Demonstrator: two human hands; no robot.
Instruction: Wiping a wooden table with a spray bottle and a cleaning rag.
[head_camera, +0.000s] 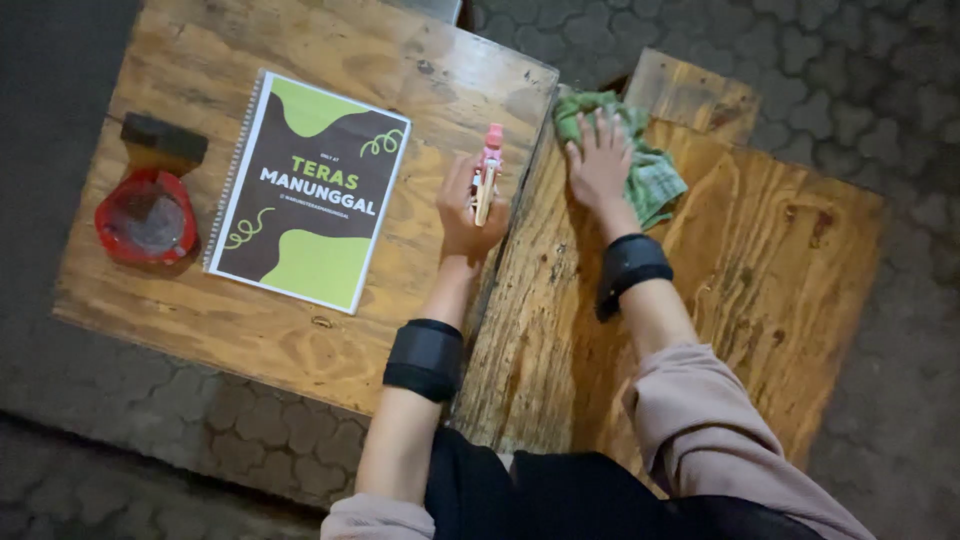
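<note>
While both arms reach out over the wood, I note things from the left. A red ashtray (146, 220) sits at the left edge of the left table (300, 340), with a dark block (163, 140) just beyond it on the far side. Right of these lies a spiral-bound booklet (310, 190), cover up, dark with green shapes, square enough to the edge to be read from my side.

My left hand (468, 205) is near the right edge of that table, fingers clenched around a small spray bottle (487, 178) with a pink top; it is held upright, nozzle at the far end, likely so it stays ready and does not spill.

Across the seam, my right hand (598, 165) lies flat, fingers spread, pressing a green cloth (650, 170) onto the right table (760, 270) at its far left corner. No grasp there: the palm bears down, the cloth bunched beneath and trailing out to the right. Both wrists carry black bands (425, 358). Grey paving (900, 120) surrounds everything.
</note>
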